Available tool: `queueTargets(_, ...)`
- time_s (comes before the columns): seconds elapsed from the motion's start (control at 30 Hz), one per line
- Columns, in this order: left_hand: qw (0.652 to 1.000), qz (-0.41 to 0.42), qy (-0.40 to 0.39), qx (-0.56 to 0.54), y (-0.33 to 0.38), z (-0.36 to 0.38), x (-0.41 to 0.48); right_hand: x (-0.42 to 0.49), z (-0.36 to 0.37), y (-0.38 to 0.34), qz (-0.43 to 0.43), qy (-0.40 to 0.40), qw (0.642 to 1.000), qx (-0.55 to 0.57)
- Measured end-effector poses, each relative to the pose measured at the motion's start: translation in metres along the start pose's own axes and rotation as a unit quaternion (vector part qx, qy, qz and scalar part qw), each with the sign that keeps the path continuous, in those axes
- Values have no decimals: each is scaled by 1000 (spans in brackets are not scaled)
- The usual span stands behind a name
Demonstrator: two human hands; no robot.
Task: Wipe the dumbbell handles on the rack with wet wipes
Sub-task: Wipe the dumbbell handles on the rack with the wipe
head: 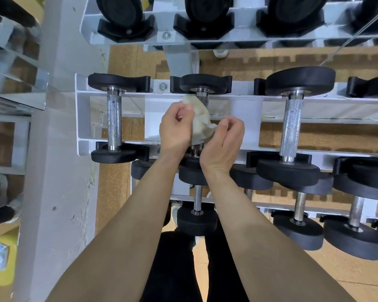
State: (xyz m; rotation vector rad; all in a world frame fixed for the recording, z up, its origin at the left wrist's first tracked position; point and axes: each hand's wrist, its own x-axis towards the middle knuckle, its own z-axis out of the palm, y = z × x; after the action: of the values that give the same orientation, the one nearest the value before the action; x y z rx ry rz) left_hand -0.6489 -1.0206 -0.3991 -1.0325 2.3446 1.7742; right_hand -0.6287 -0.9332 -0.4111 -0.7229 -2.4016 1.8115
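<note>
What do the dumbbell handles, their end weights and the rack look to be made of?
Dumbbell handles: metal, probably chromed steel; shiny, with cross-hatched knurling. End weights: matte black, likely rubber or a coating; hard to tell. Rack: seemingly white-painted metal, flat rails with a bolt showing.

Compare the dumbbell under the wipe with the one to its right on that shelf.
The middle dumbbell has its handle mostly covered by the wipe, held by the left hand and right hand; the right dumbbell has a bare handle. The right dumbbell has clearly wider plates than the middle dumbbell. Both have black round plates and knurled metal handles, and lie across the white rack.
</note>
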Motion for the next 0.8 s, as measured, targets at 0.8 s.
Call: queueTargets(0.8, 900, -274, -258, -220, 36, 23, 47, -1, 2, 1, -21, 13, 998, -53)
